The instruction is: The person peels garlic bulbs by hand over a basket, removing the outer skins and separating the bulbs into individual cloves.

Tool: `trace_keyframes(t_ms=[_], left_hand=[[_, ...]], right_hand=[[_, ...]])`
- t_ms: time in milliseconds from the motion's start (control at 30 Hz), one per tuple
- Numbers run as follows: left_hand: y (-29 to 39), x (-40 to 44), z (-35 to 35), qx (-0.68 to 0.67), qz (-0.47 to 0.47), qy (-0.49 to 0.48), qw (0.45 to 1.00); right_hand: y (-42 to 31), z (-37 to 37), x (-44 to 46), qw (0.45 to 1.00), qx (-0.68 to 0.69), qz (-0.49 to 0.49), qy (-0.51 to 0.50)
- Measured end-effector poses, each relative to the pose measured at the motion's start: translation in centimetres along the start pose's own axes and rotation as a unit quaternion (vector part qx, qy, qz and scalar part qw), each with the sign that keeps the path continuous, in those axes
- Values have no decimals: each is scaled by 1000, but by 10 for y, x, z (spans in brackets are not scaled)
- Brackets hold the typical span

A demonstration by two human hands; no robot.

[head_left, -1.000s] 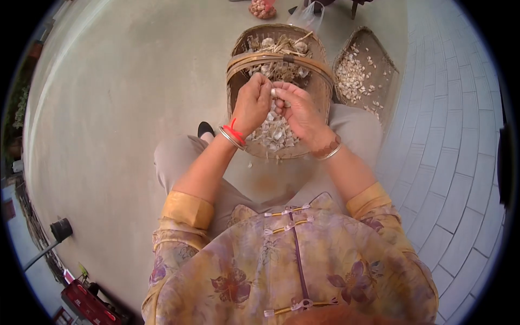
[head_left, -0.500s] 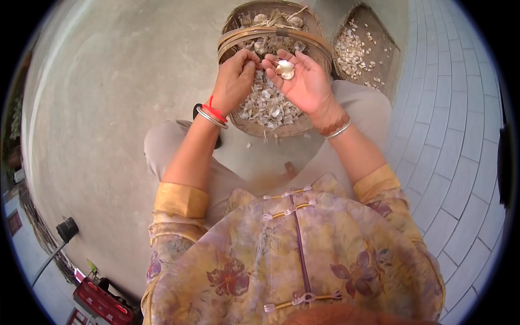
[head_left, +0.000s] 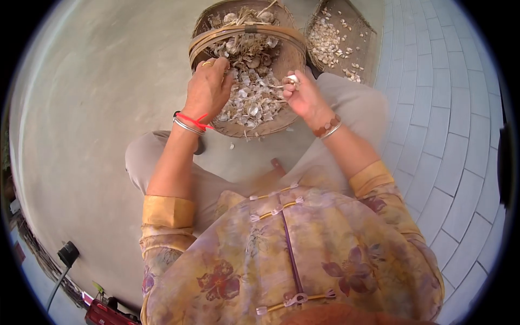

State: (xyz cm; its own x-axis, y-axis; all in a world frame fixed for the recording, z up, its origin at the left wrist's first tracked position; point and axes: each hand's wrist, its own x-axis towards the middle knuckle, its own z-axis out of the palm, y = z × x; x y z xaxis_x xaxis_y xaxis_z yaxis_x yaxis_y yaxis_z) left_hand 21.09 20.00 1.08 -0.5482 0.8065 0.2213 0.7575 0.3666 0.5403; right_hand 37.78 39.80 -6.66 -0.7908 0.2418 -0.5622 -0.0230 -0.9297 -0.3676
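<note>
My right hand is closed on garlic cloves; a pale clove shows between the thumb and forefinger, and a thin strip of skin sticks out to the left. Over the left rim of the wicker basket, my left hand has its fingers curled down; the fingertips are hidden, so what they pinch cannot be made out. Whole garlic bulbs with dry stalks lie in the far part of the basket. Loose garlic skins heap up in its near part.
A bent handle arches across the basket. Beyond my right knee sits a woven tray with many peeled-off cloves. Grey floor tiles run along the right. A red object stands at lower left.
My right hand has closed from an open palm around the cloves. My left hand has moved away from it to the left, over the basket's rim. The view has shifted slightly.
</note>
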Motion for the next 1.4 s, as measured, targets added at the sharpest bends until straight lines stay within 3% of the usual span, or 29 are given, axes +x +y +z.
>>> trace_keyframes(t_ms=[100,200,267,333,400,433,500,533,600,700,833,900,933,967,1000,1033,1100,1333,1400], left_hand=[[-4,0,-2,8,5,1,1000],[-8,2,-4,19,9,1,1000],[-9,1,-7,25,-1,-5,1000],[-12,2,-10,40,0,-21,999],[-18,2,-9,35,3,-4,999],[-21,3,-9,39,1,4,999],[-24,5,-12,42,0,26,999],[-27,5,-13,44,-8,27,999],[-33,6,-15,56,7,48,997],[-32,7,-23,61,-36,74,995],[-34,13,-45,53,-81,86,992],[-34,13,-51,-69,-97,136,984],[-37,13,-53,-68,-101,142,982],[-41,13,-54,-184,-117,135,967],[-43,14,-56,-298,-128,126,937],[-45,15,-57,-299,-130,130,936],[-49,17,-61,-457,-163,124,866],[-50,16,-77,-497,-164,144,840],[-51,16,-77,-504,-171,135,835]], right_hand=[[-11,-19,-2,983,-19,-92,160],[-55,-52,24,971,1,-111,210],[-114,-70,55,968,71,-150,187],[-165,-59,67,952,108,-233,165],[-190,-44,63,939,57,-268,207],[-186,-49,60,941,57,-259,210],[-180,-51,55,946,-138,-214,202],[-170,-55,56,947,-142,-208,200],[-137,-65,52,933,-284,-147,167],[-66,-36,36,935,-344,-36,82],[16,-43,38,880,-461,110,40],[42,-44,41,861,-489,137,29],[52,-41,41,848,-503,165,29],[60,-38,42,834,-516,191,30],[64,-35,46,831,-521,192,27],[67,-33,48,833,-518,194,33],[70,-28,55,832,-518,197,39],[56,10,112,871,-483,63,56],[52,21,143,878,-475,-18,55]])
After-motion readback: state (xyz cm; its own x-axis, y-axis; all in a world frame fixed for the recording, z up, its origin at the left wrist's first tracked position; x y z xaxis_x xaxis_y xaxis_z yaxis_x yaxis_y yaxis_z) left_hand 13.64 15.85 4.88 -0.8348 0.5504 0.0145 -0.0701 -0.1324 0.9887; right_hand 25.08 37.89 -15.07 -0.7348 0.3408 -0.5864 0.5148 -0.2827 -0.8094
